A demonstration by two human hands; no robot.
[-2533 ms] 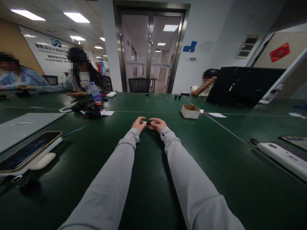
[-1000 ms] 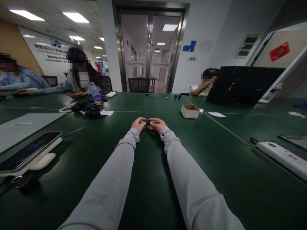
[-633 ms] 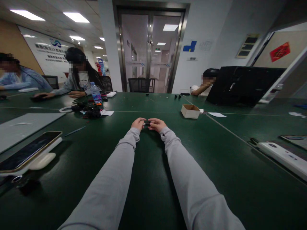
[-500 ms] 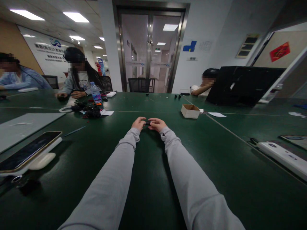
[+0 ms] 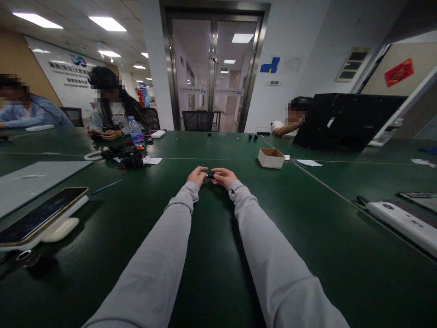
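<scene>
— What do you have in front of you, biggest thing first?

— I see the green table (image 5: 307, 218) filling the view. Taking the cardboard box (image 5: 271, 158) as my landmark: the black monitor (image 5: 344, 120) stands behind it to the right, a phone (image 5: 41, 214) lies far to its left and nearer me, and a water bottle (image 5: 136, 132) with a heap of black parts (image 5: 128, 157) sits well left of it.

— And the hands?

— Left of the box and slightly nearer, my left hand (image 5: 198, 176) and right hand (image 5: 223, 177) meet, both pinching a small black part (image 5: 210, 174) between the fingertips, just above the table. I judge two hands steady something that tiny.
</scene>
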